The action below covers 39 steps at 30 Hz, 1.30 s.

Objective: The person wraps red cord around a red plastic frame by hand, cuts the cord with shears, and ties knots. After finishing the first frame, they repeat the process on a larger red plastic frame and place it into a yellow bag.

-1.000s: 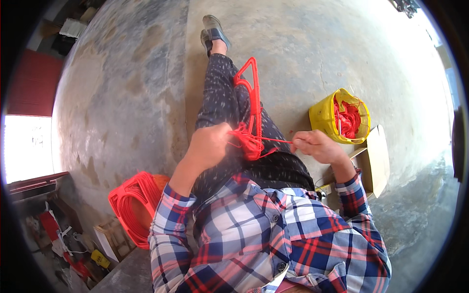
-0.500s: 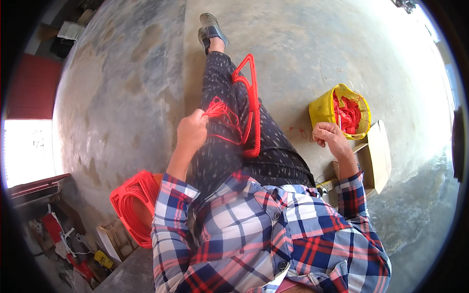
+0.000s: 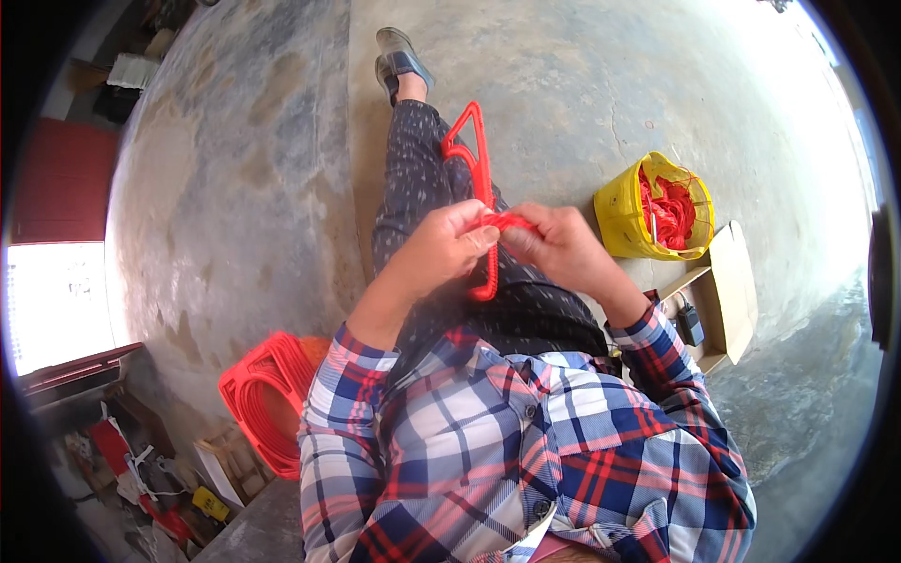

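Observation:
Both hands meet above my thighs, pinching a small bundle of red cord (image 3: pixel 510 221) between them. My left hand (image 3: pixel 449 244) closes on its left end, and my right hand (image 3: pixel 561 248) grips the right end with bent fingers. Behind and below them, a long red frame (image 3: pixel 481 174) rests on my legs. Its far end is a narrow triangular loop and its near end has a ridged, cord-wrapped look. The hands cover the frame's middle, and whether the bundle is tied to it cannot be made out.
On the right stands a yellow bucket (image 3: pixel 619 211) of red cord, beside an opened cardboard box (image 3: pixel 735 291) with a small dark device (image 3: pixel 690 324) inside. A stack of red frames (image 3: pixel 258 399) is at my left elbow. Cluttered oddments (image 3: pixel 141 469) fill the lower left.
My right hand has come left from beside the bucket to join the left hand. My left hand has moved right with the cord bundle, now gathered between both hands over the frame.

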{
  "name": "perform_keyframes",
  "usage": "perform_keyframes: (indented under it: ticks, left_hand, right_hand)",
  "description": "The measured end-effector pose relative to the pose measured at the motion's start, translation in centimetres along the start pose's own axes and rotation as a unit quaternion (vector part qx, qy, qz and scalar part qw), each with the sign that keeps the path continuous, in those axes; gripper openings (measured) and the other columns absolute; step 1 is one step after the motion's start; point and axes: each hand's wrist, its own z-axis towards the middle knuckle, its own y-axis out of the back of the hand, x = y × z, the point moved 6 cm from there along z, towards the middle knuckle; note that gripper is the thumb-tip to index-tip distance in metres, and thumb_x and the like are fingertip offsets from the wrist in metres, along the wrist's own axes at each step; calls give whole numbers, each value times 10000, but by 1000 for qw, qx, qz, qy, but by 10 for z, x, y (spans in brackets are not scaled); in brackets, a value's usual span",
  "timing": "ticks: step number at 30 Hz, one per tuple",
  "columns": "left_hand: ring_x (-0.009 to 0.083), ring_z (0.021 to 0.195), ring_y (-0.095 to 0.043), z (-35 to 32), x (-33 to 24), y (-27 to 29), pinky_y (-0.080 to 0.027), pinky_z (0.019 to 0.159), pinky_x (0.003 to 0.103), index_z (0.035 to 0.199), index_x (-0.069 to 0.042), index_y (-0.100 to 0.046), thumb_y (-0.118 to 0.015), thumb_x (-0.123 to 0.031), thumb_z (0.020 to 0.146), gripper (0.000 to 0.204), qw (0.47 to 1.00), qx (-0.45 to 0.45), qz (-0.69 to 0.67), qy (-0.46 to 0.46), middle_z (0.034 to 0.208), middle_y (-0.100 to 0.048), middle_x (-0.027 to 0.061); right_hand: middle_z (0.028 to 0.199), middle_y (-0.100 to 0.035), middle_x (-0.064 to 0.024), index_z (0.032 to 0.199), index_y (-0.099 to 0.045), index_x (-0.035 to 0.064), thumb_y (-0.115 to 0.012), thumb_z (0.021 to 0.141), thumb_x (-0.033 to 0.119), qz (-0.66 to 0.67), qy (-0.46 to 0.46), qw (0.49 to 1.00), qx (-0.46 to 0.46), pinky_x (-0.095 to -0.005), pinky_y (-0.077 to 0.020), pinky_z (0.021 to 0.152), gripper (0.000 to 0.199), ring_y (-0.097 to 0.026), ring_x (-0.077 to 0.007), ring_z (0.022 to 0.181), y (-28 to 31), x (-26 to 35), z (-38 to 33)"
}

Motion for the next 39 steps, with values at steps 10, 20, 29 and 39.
perform_keyframes:
  ticks: [10, 20, 29, 39]
  left_hand:
    - [2, 494, -318, -50, 32, 121, -229, 432, 181, 866, -61, -624, -620, -154, 887, 96, 980, -197, -2, -34, 635, -479, -79]
    - [30, 456, -292, -63, 54, 137, -206, 393, 198, 848, -41, -563, -607, -143, 895, 120, 912, -294, -286, -16, 587, -366, -60]
    - [59, 487, -290, -54, -27, 41, -213, 416, 205, 873, -5, -573, -571, -135, 925, 140, 950, -80, -292, -82, 626, -391, -22]
    - [97, 540, -277, -120, -75, 160, -224, 472, 248, 846, -50, -481, -540, -106, 930, 117, 843, -258, -331, -336, 641, -314, -17]
  right_hand:
    - [661, -450, 100, 985, -648, 45, -567, 940, 200, 98, -91, 955, -267, -182, -275, 481, 181, -366, 1, 556, 105, -113, -43]
    - [976, -631, -94, 1098, -621, -6, -657, 871, 149, -257, 12, 811, -525, -291, -497, 762, 277, -616, -179, 861, 193, -153, -89]
    - [1278, -542, -113, 1316, -481, 31, -652, 840, 133, 41, 168, 974, -144, -330, -377, 1024, 515, -501, -205, 1206, 20, -17, 8]
    - [716, -538, 66, 868, -651, 66, -606, 936, 215, 263, 82, 961, -21, -201, -385, 567, 169, -457, -27, 633, 65, -23, 4]
